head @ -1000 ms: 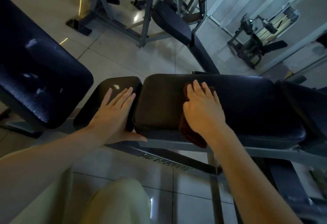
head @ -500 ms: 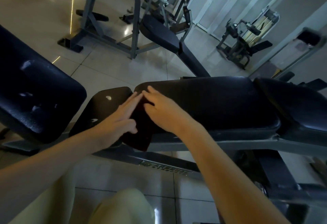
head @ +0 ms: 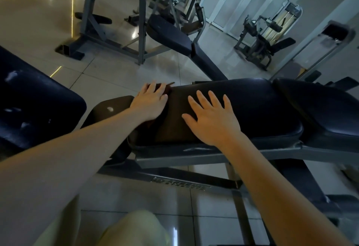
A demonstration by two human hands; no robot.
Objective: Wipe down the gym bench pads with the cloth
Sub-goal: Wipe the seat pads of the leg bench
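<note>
Pressing cloth (head: 168,88) onto left end of bench pad (head: 256,109) with left hand (head: 150,103), fingers nearly straight. Right hand (head: 212,119) flat on pad, fingers spread, holding nothing.

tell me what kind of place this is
Most likely a gym. A black padded bench runs across the foreground, a second bench sits in a steel rack behind it, and a weight machine stands further back on the right.
</note>
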